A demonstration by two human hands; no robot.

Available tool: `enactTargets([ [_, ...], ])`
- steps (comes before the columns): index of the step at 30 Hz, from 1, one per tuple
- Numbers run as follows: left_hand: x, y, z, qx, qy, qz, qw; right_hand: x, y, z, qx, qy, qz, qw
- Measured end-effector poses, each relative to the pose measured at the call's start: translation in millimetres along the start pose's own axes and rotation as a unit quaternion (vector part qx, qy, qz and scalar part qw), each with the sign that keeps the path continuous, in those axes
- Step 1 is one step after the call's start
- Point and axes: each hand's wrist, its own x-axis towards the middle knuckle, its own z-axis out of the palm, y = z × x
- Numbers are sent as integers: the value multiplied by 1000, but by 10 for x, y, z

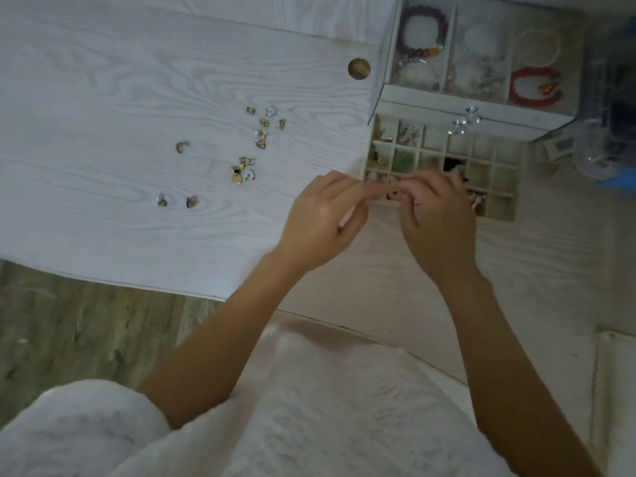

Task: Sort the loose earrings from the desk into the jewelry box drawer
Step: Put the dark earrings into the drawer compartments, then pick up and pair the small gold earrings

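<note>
Several loose earrings (241, 166) lie scattered on the white wood-grain desk (103, 132), some gold, some clear. The jewelry box drawer (481, 156) is pulled out at the right, divided into small square compartments, a few holding earrings. My left hand (323, 222) and my right hand (437, 218) meet fingertip to fingertip over the drawer's near left corner. Both pinch a small dark earring (392, 194) between them; most of it is hidden by the fingers.
The box's upper tray (457, 94) holds a purple bead bracelet (423, 32) and a red one (533, 86). A round brown disc (359, 68) sits on the desk. Clear plastic containers (605, 98) stand at the far right. The desk's front edge runs below my hands.
</note>
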Motion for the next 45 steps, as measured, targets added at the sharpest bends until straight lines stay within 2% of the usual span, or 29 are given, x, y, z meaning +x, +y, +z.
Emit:
enactTargets([
  [3,-413,-312,-409,89,50,-101,990,136,-377,299,35,-64,-52,996],
  [7,-802,-749,-814,247,39,-305,919,508,-746,684,69,-170,-85,979],
  [9,-937,-943,-982,255,36,-370,893,708,-915,875,81,-222,-86,968],
  [12,-1089,-1153,-1145,212,43,-427,878,887,-1137,1136,108,-258,-86,956],
  [20,-1138,-1321,-1142,89,37,-447,889,827,-1434,1479,153,-235,-69,957],
  [27,-1059,-1395,-1074,47,12,-374,926,786,-1404,1439,182,-213,1,960],
  [31,-1017,-1422,-1051,56,-4,-336,940,751,-1373,1367,182,-189,48,964],
  [33,-1002,-1412,-1081,56,0,-338,939,765,-1395,1355,170,-178,45,968],
  [37,-924,-1456,-1240,47,61,-359,930,891,-1501,1429,132,-181,2,975],
  [40,-834,-1619,-1363,36,93,-391,915,983,-1580,1525,105,-190,7,976],
  [45,-592,-1934,-1396,54,50,-404,912,1065,-1647,1592,90,-191,22,977],
])
